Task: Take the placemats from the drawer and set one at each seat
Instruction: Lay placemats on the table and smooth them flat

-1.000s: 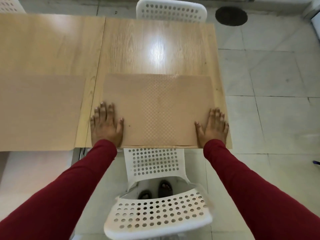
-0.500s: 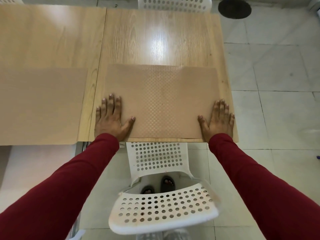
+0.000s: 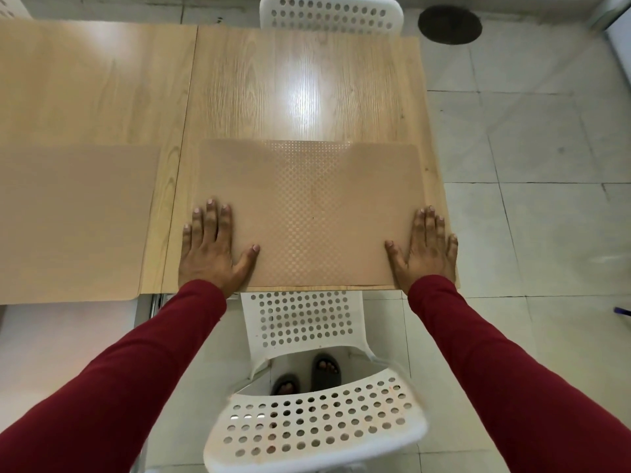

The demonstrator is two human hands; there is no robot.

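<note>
While both palms lie flat, fingers spread, nothing gripped, left hand (image 3: 212, 247) presses placemat (image 3: 307, 213) at 9 o'clock. Right hand (image 3: 426, 249) at 3. Second placemat (image 3: 75, 216) farther left.

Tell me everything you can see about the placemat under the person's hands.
The placemat is a tan, rectangular sheet with rounded far corners and a fine dotted texture, looking like thin plastic or rubber. It lies flat on the right wooden table, its near edge along the table's edge, above a white perforated chair. The left hand and right hand press flat on its near corners.
</note>
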